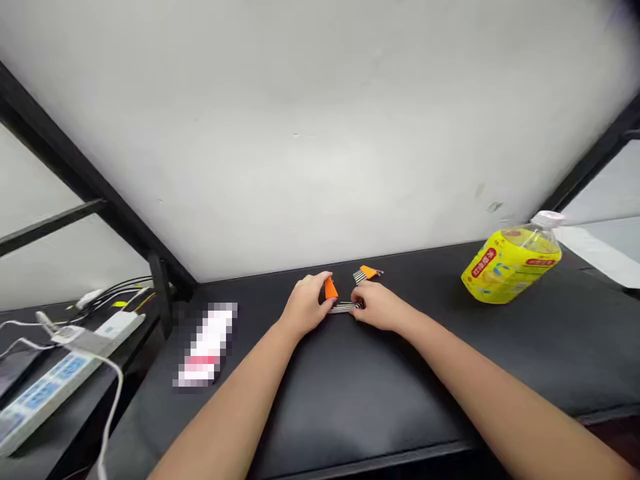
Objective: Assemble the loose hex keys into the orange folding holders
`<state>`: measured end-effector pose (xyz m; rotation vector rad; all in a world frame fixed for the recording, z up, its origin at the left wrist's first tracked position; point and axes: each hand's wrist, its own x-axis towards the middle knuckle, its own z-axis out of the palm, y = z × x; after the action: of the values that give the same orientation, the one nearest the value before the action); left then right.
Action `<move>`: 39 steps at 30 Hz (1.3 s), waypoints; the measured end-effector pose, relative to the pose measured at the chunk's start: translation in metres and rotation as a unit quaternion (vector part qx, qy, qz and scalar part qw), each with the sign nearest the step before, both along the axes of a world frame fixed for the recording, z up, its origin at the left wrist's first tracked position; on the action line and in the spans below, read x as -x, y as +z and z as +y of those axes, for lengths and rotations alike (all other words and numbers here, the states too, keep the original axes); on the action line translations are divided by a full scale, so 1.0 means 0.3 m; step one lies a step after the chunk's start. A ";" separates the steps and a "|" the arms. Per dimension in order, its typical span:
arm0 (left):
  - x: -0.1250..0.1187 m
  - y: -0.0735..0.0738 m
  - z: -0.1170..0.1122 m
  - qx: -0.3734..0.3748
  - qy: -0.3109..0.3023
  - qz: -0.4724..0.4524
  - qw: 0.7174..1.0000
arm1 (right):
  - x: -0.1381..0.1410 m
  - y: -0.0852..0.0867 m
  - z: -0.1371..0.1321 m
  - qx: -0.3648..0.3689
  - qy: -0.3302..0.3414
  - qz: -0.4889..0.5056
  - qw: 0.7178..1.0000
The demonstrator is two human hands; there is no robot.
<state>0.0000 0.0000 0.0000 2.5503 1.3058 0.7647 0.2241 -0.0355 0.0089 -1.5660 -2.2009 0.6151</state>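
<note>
Near the back middle of the black tabletop, my left hand (306, 305) is closed around an orange plastic holder (331, 289), with its thumb low against it. Several thin silver hex keys (343, 307) stretch from there towards my right hand (376, 305). The thumb and fingers of my right hand curl about the keys' far ends, which are partly hidden. Just behind my right hand lies a second orange holder (369, 271), with short metal keys poking out on both sides.
A large bottle with a yellow label (510, 263) stands tilted in view at the right. To the left lies a blurred-out white and pink item (207, 347). Farther left are a white power strip (65, 380) and cables. A pale wall (310, 133) rises behind the table.
</note>
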 end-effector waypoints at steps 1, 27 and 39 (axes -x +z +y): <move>0.003 -0.003 0.002 0.001 0.001 -0.006 1.000 | 0.007 -0.003 -0.005 0.003 0.008 -0.003 1.000; -0.008 0.018 -0.010 -0.020 -0.064 0.032 0.997 | 0.028 -0.047 0.051 -0.061 -0.118 0.247 0.960; -0.002 0.015 -0.001 -0.005 -0.064 0.040 0.997 | 0.011 -0.035 0.048 0.051 -0.105 0.290 0.950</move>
<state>0.0005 -0.0003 0.0046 2.6679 1.1491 0.6517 0.2209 -0.0211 -0.0017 -1.4078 -1.5677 0.9851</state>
